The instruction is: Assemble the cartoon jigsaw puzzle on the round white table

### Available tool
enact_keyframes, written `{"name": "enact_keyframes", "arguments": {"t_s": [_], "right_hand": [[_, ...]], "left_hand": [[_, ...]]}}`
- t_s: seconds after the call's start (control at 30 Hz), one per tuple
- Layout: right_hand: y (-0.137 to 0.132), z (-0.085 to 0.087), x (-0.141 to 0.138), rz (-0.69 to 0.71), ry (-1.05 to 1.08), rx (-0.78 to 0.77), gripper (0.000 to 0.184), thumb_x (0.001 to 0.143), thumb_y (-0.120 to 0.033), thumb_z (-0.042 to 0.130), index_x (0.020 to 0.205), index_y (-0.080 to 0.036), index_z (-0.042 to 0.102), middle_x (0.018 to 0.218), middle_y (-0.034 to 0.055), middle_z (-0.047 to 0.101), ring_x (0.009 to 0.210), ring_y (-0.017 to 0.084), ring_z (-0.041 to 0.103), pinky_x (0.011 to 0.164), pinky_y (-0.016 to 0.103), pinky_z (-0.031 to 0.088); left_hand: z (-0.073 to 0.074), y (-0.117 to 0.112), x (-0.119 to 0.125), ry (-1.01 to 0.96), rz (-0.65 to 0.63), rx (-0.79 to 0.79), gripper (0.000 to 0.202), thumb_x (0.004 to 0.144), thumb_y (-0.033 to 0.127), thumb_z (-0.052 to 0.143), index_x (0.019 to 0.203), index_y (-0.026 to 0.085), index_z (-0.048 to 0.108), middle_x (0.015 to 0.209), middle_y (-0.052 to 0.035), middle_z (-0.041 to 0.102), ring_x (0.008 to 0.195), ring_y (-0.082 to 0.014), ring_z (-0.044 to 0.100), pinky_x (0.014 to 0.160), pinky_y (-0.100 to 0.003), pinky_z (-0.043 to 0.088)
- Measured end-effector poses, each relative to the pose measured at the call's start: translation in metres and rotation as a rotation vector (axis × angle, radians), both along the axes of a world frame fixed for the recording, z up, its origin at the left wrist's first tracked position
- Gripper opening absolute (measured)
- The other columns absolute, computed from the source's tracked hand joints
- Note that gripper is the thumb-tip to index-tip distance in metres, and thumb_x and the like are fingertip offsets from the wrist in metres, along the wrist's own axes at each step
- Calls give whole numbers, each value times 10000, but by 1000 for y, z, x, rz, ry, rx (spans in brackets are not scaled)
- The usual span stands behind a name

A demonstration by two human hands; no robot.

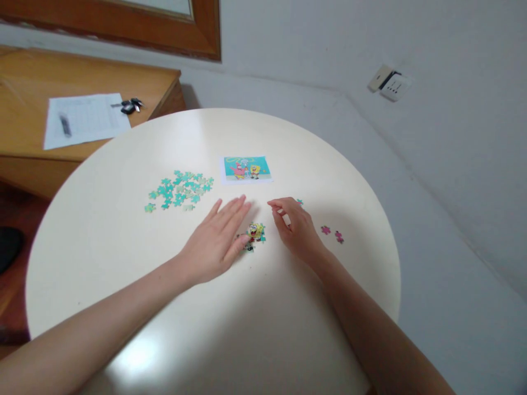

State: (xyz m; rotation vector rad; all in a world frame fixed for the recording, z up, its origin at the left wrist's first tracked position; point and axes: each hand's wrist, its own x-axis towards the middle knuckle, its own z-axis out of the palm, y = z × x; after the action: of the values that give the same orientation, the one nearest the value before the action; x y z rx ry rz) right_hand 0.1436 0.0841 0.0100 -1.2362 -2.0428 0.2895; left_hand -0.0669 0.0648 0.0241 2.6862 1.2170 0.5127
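My left hand (217,236) lies flat on the round cream table (123,263), fingers stretched out, its thumb touching a small joined cluster of yellow puzzle pieces (254,233). My right hand (295,226) rests just right of that cluster with its fingers curled inward; whether they pinch a piece is hidden. A teal piece (300,202) peeks out beyond its knuckles. A heap of loose teal puzzle pieces (180,190) lies to the far left. The cartoon reference picture (246,168) lies beyond both hands.
Two pink pieces (332,233) lie right of my right hand. A wooden desk (24,71) at the back left carries a sheet of paper (84,119) and keys (130,105). A white wall with a switch plate (390,83) runs on the right.
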Motion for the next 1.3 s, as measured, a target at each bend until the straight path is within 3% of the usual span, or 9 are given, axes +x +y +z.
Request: {"name": "enact_keyframes", "arguments": {"t_s": [0.1,0.17,0.33,0.5,0.73,0.97,1.3], "right_hand": [[-8,3,-8,41,-84,8,311,901,-212,332,1163,-185,498,1110,124,597,1082,201,539,934,395,444],[-16,4,-16,90,-198,-48,385,905,-249,343,1276,-183,420,1270,138,516,1215,214,449,1021,427,367],[-31,3,-28,187,-457,-185,615,867,-402,446,1404,-171,253,1448,160,304,1358,272,231,1097,503,198],[-29,8,-21,223,-455,-174,705,807,-398,565,1408,-236,233,1435,141,330,1355,277,236,1082,511,211],[-24,11,-11,186,-422,-134,582,746,-360,661,1265,-211,442,1352,169,427,1275,290,370,1011,488,317],[-20,6,-7,196,-414,-182,411,750,-343,666,1132,-243,552,1265,117,529,1193,253,471,984,453,355],[-19,9,-5,230,-397,-205,378,747,-336,668,1107,-259,587,1273,109,521,1194,256,467,986,445,361]], "left_hand": [[10,14,-13,-58,225,29,536,919,404,211,1403,174,236,1433,-113,346,1321,-261,298,1087,-494,214],[16,20,-21,-55,335,27,510,903,391,265,1338,135,339,1358,-147,419,1267,-278,366,1048,-474,286],[31,21,-30,-11,434,-55,352,867,367,346,1061,144,536,1032,-128,561,977,-258,545,861,-408,438],[31,19,-35,96,387,-215,377,824,455,432,1006,142,537,986,-120,557,867,-245,569,769,-380,451],[29,18,-38,179,223,-407,587,638,608,606,994,147,533,985,-123,569,859,-244,568,731,-332,437],[28,15,-28,321,177,-389,519,590,512,679,944,160,538,927,-93,581,830,-245,572,702,-323,433],[22,19,-30,163,164,-373,457,655,390,648,1048,176,557,1002,-97,576,864,-235,590,763,-347,468]]}}
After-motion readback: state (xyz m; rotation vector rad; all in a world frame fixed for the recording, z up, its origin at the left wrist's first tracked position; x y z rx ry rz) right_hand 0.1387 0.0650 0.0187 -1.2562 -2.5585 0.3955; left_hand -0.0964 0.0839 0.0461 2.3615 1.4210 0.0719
